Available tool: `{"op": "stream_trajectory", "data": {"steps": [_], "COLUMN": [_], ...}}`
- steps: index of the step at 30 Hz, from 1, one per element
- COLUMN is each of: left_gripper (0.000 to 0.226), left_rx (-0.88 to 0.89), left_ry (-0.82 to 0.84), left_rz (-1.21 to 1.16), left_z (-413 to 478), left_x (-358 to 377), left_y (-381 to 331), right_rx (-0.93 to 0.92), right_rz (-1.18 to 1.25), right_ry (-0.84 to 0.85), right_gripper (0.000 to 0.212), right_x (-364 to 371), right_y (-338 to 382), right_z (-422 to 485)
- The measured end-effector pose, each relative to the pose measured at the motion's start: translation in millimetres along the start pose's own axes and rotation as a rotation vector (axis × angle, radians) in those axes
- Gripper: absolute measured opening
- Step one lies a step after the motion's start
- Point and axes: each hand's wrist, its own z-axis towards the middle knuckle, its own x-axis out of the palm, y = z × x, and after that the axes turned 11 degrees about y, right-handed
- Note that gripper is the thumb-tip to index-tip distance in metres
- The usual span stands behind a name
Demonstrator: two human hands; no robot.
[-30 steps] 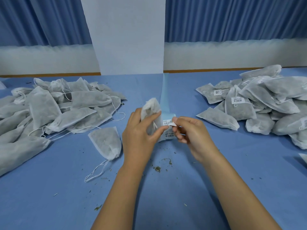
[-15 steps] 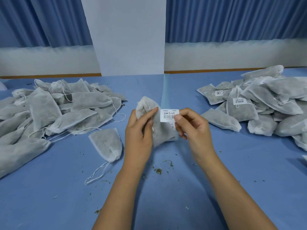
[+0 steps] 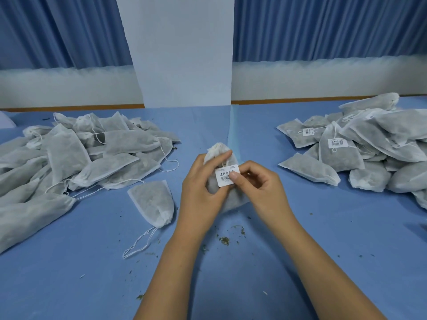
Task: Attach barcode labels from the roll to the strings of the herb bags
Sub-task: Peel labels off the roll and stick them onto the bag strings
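Head view: barcode label has dropped against herb bag.

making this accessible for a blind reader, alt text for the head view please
The left hand grips a herb bag over a blue table while the right hand pinches a white barcode label at its front. A pile of bags showing no labels lies at left, a pile with some labelled bags at right.

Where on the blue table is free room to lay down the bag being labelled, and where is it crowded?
Free: the near-left table, this side of the lone bag, and the strip between the right hand and the labelled pile. Crowded: the unlabelled pile at left.
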Motion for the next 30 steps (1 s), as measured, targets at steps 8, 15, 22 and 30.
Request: {"op": "stream_trajectory", "data": {"steps": [8, 15, 22, 30], "left_gripper": [0.054, 0.045, 0.057, 0.038], "left_rx": [0.001, 0.009, 0.04, -0.02], "left_ry": [0.086, 0.041, 0.036, -0.084], "left_rz": [-0.044, -0.068, -0.099, -0.226], "left_z": [-1.6, -1.0, -1.5, 1.3], "left_x": [1.1, 0.4, -3.9, 1.4], "left_y": [0.3, 1.7, 2.1, 0.2], "right_rx": [0.028, 0.113, 0.147, -0.006], "right_rz": [-0.174, -0.479, -0.249, -0.008], "right_ry": [-0.132, -0.255, -0.279, -0.124], "right_gripper": [0.025, 0.031, 0.048, 0.015], "right_x": [-4.8, -1.0, -4.3, 2.1], "right_y": [-3.8, -2.4, -4.2, -0.8], "right_z": [2.0, -1.6, 0.6, -1.8]}}
